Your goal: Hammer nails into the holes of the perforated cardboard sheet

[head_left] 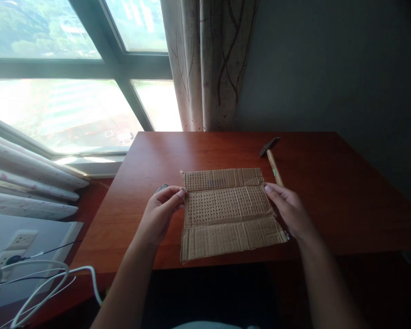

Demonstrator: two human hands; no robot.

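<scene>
Between my two hands is a creased piece of corrugated cardboard (226, 205), held over the table. Rows of small holes cover its middle panel and part of the top one; the panel nearest me is plain. My left hand (164, 208) pinches the left edge between thumb and fingers. On the right edge, my right hand (287, 205) grips with the thumb on top and the fingers mostly hidden. Beyond that hand lies a hammer (273, 160) with a dark head and wooden handle, its lower end covered by the hand. A small striped object (162, 188) shows behind my left hand.
The reddish-brown wooden table (339, 192) reaches to a dark wall (329, 68). A window (71, 109) and patterned curtains (212, 64) stand at the back and left. White cables (66, 269) hang by a wall socket (23, 240) at the lower left.
</scene>
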